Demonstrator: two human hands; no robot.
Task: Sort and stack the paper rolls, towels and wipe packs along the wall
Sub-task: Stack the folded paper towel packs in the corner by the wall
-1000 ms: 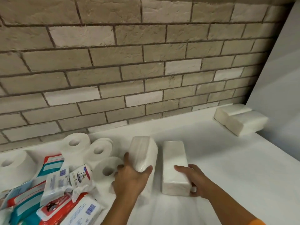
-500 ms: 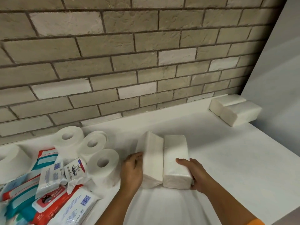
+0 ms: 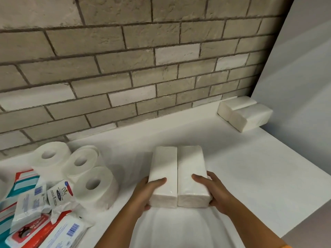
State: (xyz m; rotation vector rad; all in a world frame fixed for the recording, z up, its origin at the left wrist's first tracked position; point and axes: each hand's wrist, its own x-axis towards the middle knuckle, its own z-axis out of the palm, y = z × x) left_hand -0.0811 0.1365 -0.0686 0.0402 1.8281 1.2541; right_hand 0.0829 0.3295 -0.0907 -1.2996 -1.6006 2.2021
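Towel packs fill both hands: the left towel pack (image 3: 163, 174) and the right towel pack (image 3: 192, 172) lie side by side in the middle of the white counter (image 3: 250, 176), with their long sides touching. Both are white and wrapped in clear plastic.

The left hand (image 3: 145, 194) holds the near end of the left towel pack, with its thumb on top and its fingers round the outer side. The right hand (image 3: 215, 192) holds the near end of the right towel pack the same way. Each grip is wrapped tight round its own pack, and the two hands squeeze the packs together. It is hard to tell if the packs rest on the counter or are lifted a little off it.

Behind them stands a brick wall (image 3: 125, 59). Far to the right, where the brick wall meets a plain wall (image 3: 304, 86), the corner towel packs (image 3: 245, 115), two of them, lie side by side and touching.

To the left, three toilet paper rolls (image 3: 96, 187) huddle close together near the brick wall, two at the back and one in front. At the left edge is a messy pile of wipe packs (image 3: 35, 226) in red, teal and white. A small white Dove pack (image 3: 60, 194) sits on the pile, just beside the front roll
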